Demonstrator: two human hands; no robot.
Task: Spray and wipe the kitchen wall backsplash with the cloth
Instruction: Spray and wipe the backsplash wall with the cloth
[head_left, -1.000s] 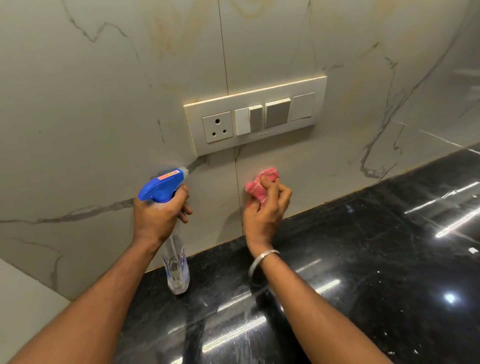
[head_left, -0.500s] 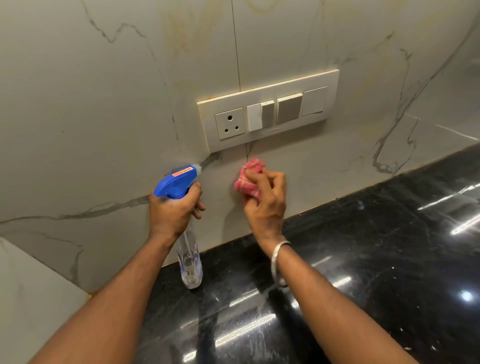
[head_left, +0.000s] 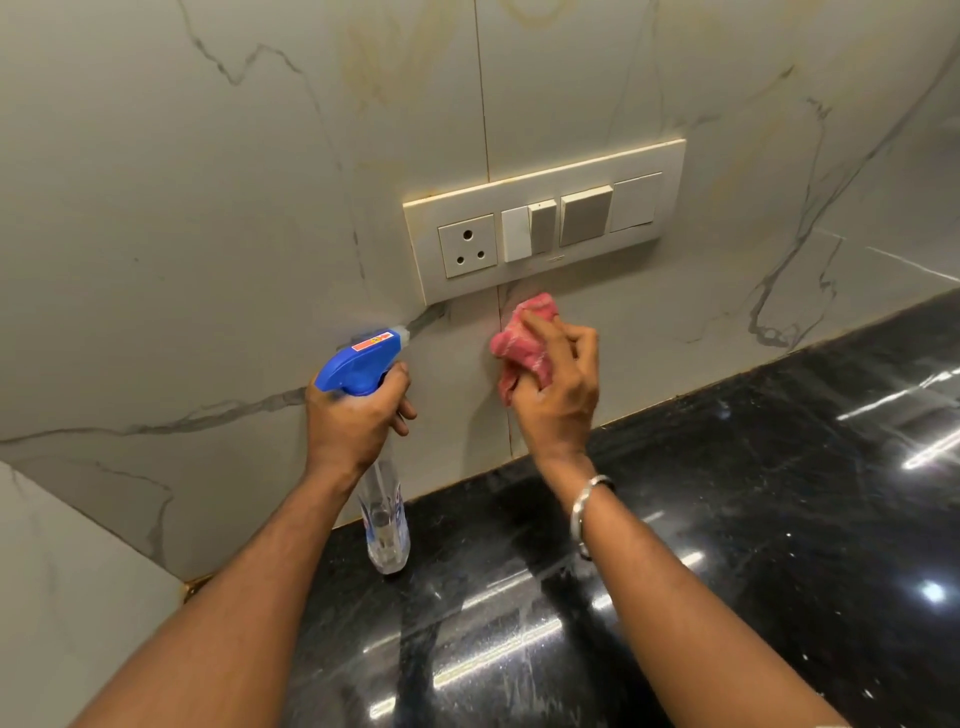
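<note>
My left hand (head_left: 356, 415) grips a clear spray bottle (head_left: 387, 525) with a blue trigger head (head_left: 358, 361), its nozzle close to the marble-look backsplash (head_left: 208, 234). My right hand (head_left: 558, 395) holds a bunched pink cloth (head_left: 522, 338) pressed on the wall, just under the switch plate (head_left: 545, 228) and beside the vertical tile joint. A metal bangle sits on the right wrist.
A glossy black stone countertop (head_left: 727, 545) runs along the foot of the wall and reflects ceiling lights. The switch plate carries a three-pin socket (head_left: 467, 245) and switches. A second tiled wall face (head_left: 62, 597) meets the backsplash at the lower left.
My right hand with the cloth has moved up and left along the wall, closer to the underside of the switch plate. My left hand keeps its hold on the bottle.
</note>
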